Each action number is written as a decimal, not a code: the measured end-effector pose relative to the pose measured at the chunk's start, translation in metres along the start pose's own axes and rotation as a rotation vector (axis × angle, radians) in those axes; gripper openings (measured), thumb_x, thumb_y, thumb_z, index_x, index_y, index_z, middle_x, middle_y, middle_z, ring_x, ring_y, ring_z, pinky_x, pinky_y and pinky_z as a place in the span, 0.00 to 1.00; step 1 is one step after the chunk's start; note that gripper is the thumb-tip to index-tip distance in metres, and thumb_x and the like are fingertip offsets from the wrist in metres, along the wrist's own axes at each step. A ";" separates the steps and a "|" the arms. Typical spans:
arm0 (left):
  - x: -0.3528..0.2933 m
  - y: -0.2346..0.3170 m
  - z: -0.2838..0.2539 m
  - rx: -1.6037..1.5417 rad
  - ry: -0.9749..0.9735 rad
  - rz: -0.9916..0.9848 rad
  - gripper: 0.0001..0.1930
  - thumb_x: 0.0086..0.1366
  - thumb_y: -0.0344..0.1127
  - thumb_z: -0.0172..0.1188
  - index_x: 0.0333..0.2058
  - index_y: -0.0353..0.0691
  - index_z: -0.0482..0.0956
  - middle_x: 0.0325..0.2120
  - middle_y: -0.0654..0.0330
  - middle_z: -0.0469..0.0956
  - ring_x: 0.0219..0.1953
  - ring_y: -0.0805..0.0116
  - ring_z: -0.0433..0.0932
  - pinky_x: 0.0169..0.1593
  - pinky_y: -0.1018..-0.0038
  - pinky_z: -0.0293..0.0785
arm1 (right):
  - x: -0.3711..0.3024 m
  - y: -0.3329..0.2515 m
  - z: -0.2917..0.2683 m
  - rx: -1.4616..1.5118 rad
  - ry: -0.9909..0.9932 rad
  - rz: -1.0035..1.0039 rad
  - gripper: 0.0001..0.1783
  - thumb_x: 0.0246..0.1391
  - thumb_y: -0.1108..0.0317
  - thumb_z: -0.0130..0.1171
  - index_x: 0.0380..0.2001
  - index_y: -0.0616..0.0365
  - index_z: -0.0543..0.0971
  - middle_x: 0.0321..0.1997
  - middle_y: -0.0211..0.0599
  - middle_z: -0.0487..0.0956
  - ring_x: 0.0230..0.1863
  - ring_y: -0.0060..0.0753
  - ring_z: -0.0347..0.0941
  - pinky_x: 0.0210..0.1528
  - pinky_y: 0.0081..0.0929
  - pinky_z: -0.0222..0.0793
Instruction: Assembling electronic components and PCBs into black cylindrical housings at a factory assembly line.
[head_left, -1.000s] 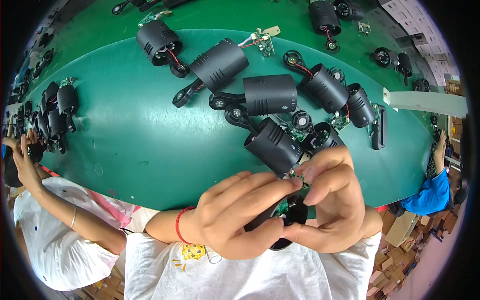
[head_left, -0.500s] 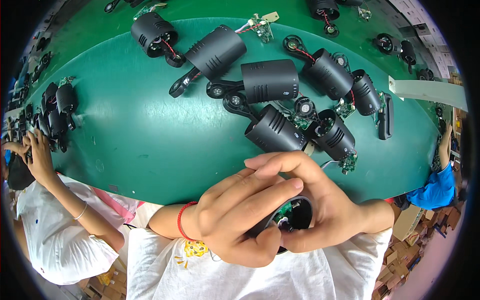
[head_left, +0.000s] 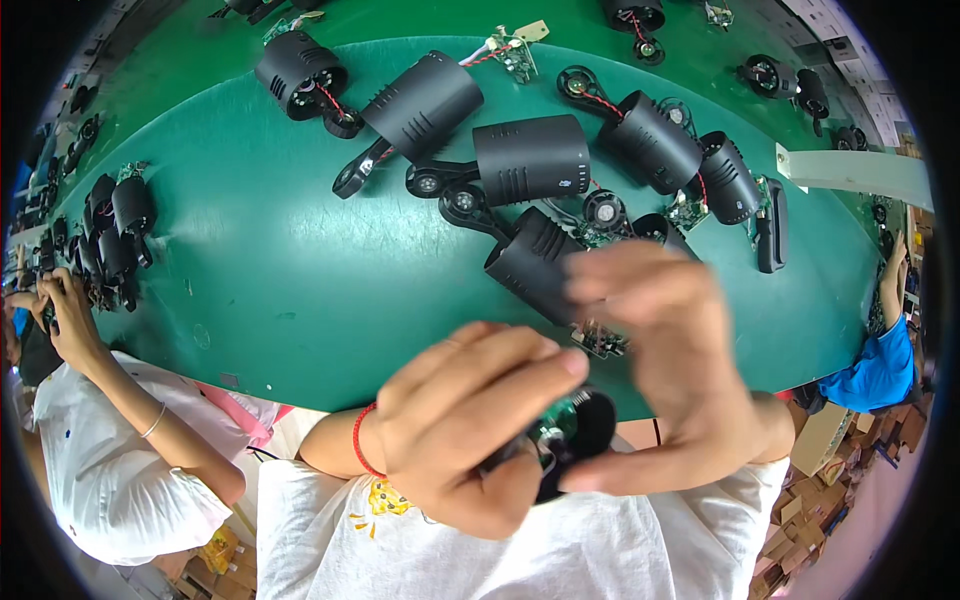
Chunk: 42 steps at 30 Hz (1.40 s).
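My left hand (head_left: 455, 425), with a red cord on its wrist, is wrapped round a black cylindrical housing (head_left: 594, 428) held over my lap by the table edge. The housing's open end faces up, and a green circuit board (head_left: 550, 430) shows inside. My right hand (head_left: 685, 370) is blurred. Its fingers are lifted off the housing and spread from the thumb, whose tip is at or close to the rim; contact is unclear. Just beyond those fingers lies another black housing (head_left: 530, 262), partly covered by them.
On the green table (head_left: 270, 300) lie several more black housings (head_left: 530, 158) with round-ended arms, red wires and loose boards. A pale bracket (head_left: 850, 178) juts in at right. A co-worker's hand (head_left: 75, 325) is at far left, and a blue-sleeved person (head_left: 870, 370) at far right.
My right hand's fingers have come off the housing and swung up and away over the table. The left hand keeps its grip, slightly shifted. The view has moved a little.
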<state>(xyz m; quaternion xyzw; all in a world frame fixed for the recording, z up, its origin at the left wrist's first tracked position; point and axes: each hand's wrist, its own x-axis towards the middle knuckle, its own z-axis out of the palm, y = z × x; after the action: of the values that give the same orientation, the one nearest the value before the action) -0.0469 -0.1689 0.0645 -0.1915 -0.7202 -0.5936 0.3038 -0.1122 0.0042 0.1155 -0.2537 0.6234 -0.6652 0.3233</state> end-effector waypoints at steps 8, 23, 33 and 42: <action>0.005 0.004 -0.005 0.344 -0.110 0.104 0.08 0.34 0.32 0.50 0.18 0.37 0.72 0.36 0.49 0.79 0.28 0.51 0.77 0.29 0.60 0.74 | -0.012 -0.013 0.000 -0.982 -0.056 -0.328 0.13 0.38 0.52 0.69 0.29 0.42 0.84 0.48 0.42 0.73 0.42 0.41 0.65 0.45 0.44 0.58; 0.001 0.003 0.001 0.408 -0.075 0.249 0.07 0.46 0.32 0.52 0.21 0.47 0.61 0.37 0.49 0.78 0.29 0.52 0.78 0.27 0.59 0.76 | -0.008 -0.018 -0.001 -0.794 -0.176 -0.239 0.18 0.34 0.56 0.71 0.29 0.52 0.82 0.51 0.52 0.67 0.47 0.46 0.64 0.49 0.41 0.57; -0.002 -0.011 -0.003 0.498 -0.161 0.275 0.09 0.46 0.34 0.57 0.23 0.48 0.64 0.39 0.47 0.78 0.31 0.55 0.78 0.27 0.63 0.75 | 0.010 -0.018 -0.012 -0.514 -0.324 0.110 0.12 0.39 0.71 0.70 0.28 0.57 0.77 0.54 0.48 0.64 0.54 0.47 0.60 0.55 0.36 0.56; -0.002 -0.003 -0.004 0.113 -0.174 0.070 0.11 0.37 0.28 0.51 0.25 0.37 0.73 0.35 0.43 0.79 0.29 0.50 0.77 0.30 0.61 0.76 | -0.001 -0.027 0.010 -1.135 0.098 -0.292 0.17 0.28 0.55 0.71 0.19 0.53 0.78 0.37 0.35 0.78 0.42 0.42 0.73 0.56 0.53 0.56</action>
<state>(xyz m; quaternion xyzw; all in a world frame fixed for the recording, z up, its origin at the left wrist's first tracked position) -0.0462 -0.1731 0.0617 -0.2500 -0.7689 -0.5224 0.2710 -0.1072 -0.0013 0.1429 -0.4390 0.8549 -0.2762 0.0127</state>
